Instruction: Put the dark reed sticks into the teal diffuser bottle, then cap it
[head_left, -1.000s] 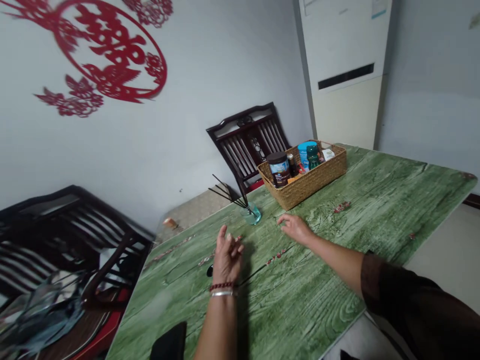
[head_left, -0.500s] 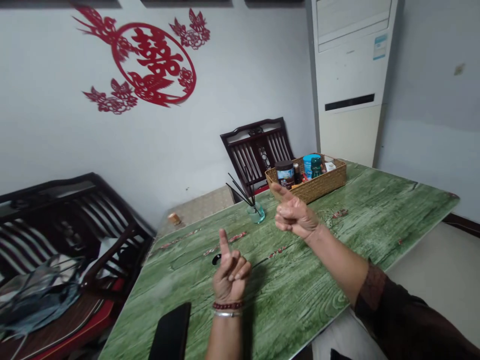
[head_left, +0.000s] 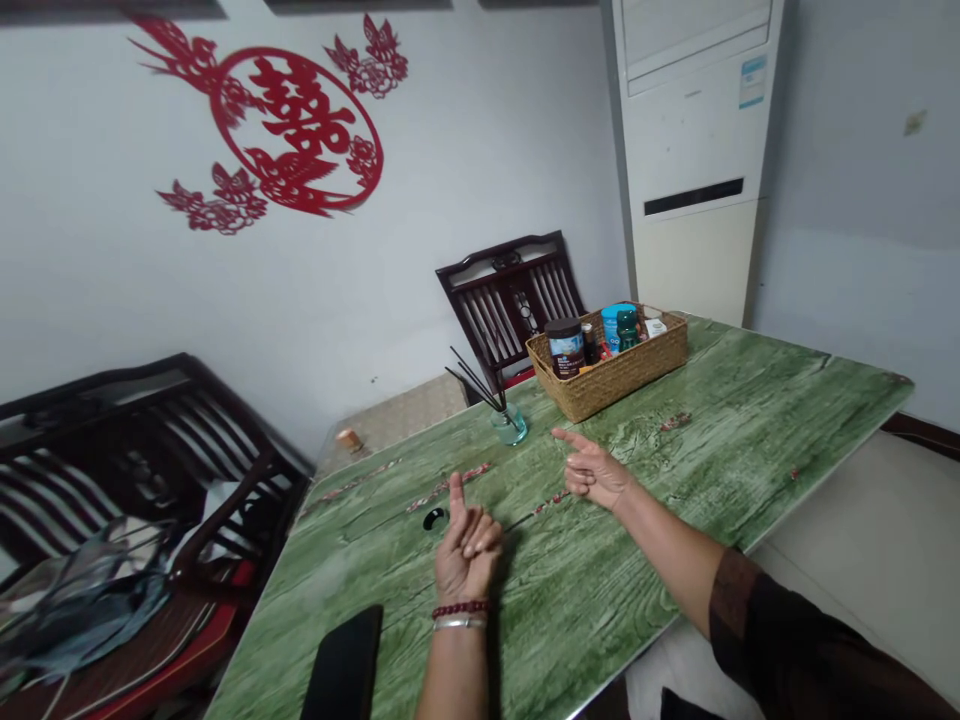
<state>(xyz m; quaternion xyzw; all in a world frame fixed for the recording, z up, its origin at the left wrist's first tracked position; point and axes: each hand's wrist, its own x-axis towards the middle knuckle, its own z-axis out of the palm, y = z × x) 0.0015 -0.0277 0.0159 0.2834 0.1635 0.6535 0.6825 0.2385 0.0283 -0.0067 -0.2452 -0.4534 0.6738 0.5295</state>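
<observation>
- Hands carried nothing: the left hand (head_left: 469, 565) stood upright with its index finger raised and its other fingers curled narrow, while the right hand (head_left: 596, 475) pointed across the tabletop (head_left: 720, 420) with its remaining fingers loosely curled. Their pose looked like gesturing, not gripping.
- Nearest the left hand, a black phone (head_left: 345, 665) lay flat by the tabletop's near edge, cut off by the bottom of the view. A small black ring-shaped object (head_left: 433, 519) lay just beyond the raised finger.
- Ahead of the right hand, a glass reed diffuser (head_left: 510, 424) stood near the far edge, close to the fingertip but apart from it. Its black reeds leaned left, perhaps placed there to stay out of the way.
- Farther right, a wicker basket (head_left: 607, 370) held a dark jar (head_left: 566, 347), a blue canister (head_left: 611, 325) and a green bottle (head_left: 627, 327), apparently grouped to keep them together.
- Beyond the tabletop, 2 dark wooden chairs stood at left (head_left: 150, 450) and far side (head_left: 510, 300), near a tall air conditioner (head_left: 694, 130) and a red paper-cut (head_left: 296, 130) on the wall.
</observation>
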